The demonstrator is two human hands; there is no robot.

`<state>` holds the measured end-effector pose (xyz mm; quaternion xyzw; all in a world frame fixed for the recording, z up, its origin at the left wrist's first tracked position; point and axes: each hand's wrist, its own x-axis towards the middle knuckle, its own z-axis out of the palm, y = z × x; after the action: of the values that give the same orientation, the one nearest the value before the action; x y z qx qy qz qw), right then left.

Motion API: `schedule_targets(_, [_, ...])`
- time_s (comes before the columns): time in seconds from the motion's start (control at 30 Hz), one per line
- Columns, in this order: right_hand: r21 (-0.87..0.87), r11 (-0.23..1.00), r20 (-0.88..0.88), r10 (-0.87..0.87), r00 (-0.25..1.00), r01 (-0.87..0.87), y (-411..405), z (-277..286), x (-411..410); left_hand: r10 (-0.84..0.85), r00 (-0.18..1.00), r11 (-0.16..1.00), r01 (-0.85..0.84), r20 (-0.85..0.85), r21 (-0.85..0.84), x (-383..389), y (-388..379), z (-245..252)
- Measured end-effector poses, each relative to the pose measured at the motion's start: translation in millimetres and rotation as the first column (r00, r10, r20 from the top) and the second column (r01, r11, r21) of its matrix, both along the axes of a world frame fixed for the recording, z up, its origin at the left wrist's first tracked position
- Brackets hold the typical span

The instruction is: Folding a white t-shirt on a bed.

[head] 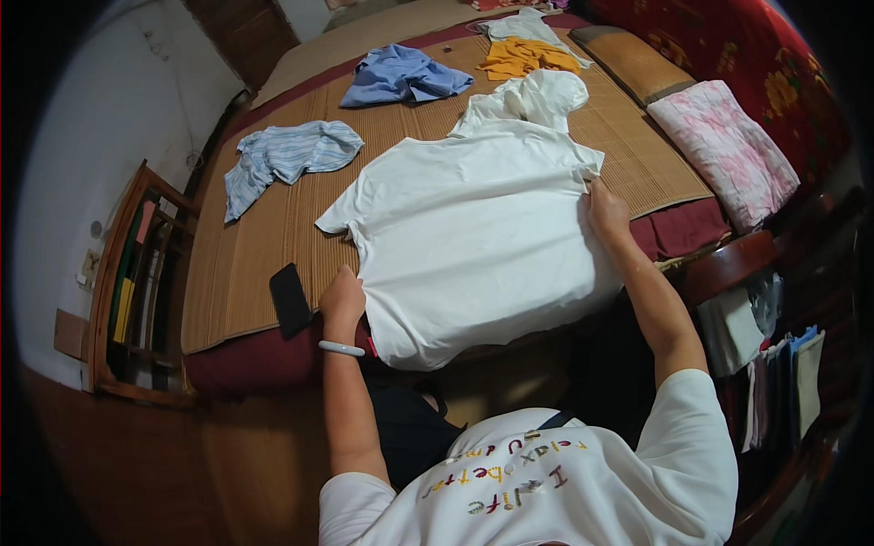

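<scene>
A white T-shirt (471,232) lies spread face-down or face-up, I cannot tell which, with its neck end away from me and its hem hanging past the bed's near edge. My left hand (343,295) pinches its left side seam, near a small red tag. At the opposite side, just below the sleeve, my right hand (605,208) grips the other seam. Slight folds run across the cloth between both hands. A black smartphone (290,300) rests on the bamboo mat (239,273), left of my left hand.
Beyond the shirt lie a crumpled white garment (526,102), a blue garment (406,75), an orange garment (526,58) and a striped garment (293,153). A folded pink-and-white cloth (724,150) is at the right edge. A wooden chair (730,266) stands close by my right arm.
</scene>
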<state>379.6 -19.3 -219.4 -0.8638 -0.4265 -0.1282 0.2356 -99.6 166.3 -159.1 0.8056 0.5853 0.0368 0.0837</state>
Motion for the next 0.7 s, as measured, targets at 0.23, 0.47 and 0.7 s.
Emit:
schedule_targets(0.23, [0.107,0.992,0.146,0.055,0.988,-0.071,-3,13,-3,0.068,0.997,0.998,-0.069,0.023,0.014,18,-9,22])
schedule_targets(0.47, [0.166,0.755,0.129,0.622,0.773,-0.635,52,31,-106,-0.39,0.89,0.88,0.285,0.235,0.381,71,-24,0])
schedule_targets(0.7, [-0.109,0.622,-0.005,0.78,0.626,-0.775,50,6,-170,-0.504,0.864,0.854,0.498,0.001,0.153,119,-51,-19])
